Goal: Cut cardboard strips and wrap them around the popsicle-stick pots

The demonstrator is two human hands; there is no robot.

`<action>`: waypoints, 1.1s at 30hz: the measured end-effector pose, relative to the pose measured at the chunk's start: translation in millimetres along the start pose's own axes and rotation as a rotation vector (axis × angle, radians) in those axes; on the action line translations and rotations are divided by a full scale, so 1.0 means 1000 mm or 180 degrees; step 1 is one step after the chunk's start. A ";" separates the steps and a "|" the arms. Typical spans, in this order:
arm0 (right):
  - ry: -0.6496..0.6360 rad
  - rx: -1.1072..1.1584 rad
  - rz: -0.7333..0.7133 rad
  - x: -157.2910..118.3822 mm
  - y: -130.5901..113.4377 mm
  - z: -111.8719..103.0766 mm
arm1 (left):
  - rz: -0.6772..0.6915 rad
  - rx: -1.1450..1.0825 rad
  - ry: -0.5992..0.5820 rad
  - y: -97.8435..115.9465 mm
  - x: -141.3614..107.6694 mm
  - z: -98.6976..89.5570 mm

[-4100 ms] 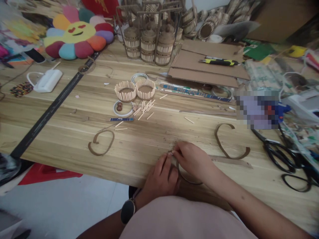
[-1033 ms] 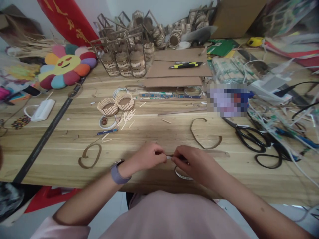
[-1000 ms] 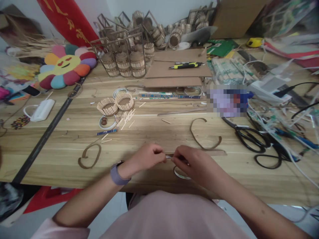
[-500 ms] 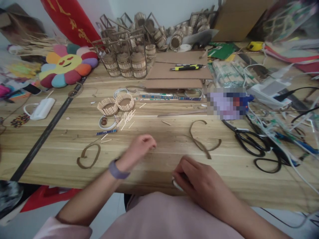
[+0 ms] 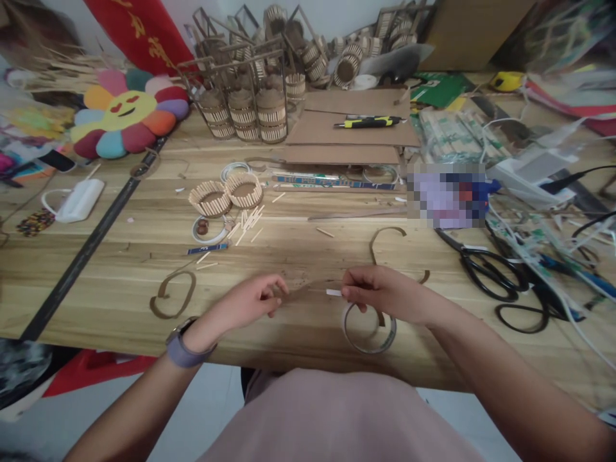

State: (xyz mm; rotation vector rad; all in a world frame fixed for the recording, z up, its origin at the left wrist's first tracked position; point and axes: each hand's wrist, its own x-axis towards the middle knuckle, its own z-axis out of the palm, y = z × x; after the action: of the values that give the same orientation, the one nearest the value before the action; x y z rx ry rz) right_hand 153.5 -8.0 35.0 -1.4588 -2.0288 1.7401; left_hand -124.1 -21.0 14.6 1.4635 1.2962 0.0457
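Note:
My right hand pinches a roll of white tape, which hangs below the fingers with its hole showing. A short white tape end sticks out from the fingertips to the left. My left hand is opposite, fingers loosely bent and thumb apart, with nothing visible in it. A faint thin brown line runs across the wood between the hands; I cannot tell what it is. Behind my right hand lies a curved brown strip, partly hidden. Another looped brown strip lies left of my left hand.
Two slatted rings stand beside scattered small sticks and a tape roll. Farther back are cardboard with a yellow-black cutter and small slatted buckets. Black scissors and cables are at right.
My right hand has lifted and moved forward, bringing the tape roll into view with its white end out. My left hand has shifted left and slightly toward me, its fingers more apart.

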 end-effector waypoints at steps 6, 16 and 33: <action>-0.0373 0.0104 0.0391 0.012 0.002 -0.002 | 0.0088 0.0911 0.0253 -0.005 -0.008 -0.005; -0.0913 0.1012 0.1038 -0.011 0.026 -0.008 | 0.0542 0.1205 0.0030 -0.001 -0.004 0.003; -0.0935 0.1352 0.1246 -0.039 0.027 0.001 | 0.0631 0.1549 0.0492 -0.007 -0.012 0.008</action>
State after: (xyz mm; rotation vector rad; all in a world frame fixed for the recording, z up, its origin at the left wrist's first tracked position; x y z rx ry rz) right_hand 189.6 -38.8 31.1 -1.5985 -1.3945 2.4780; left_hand -128.3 -36.8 13.7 2.0357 1.3392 -0.0294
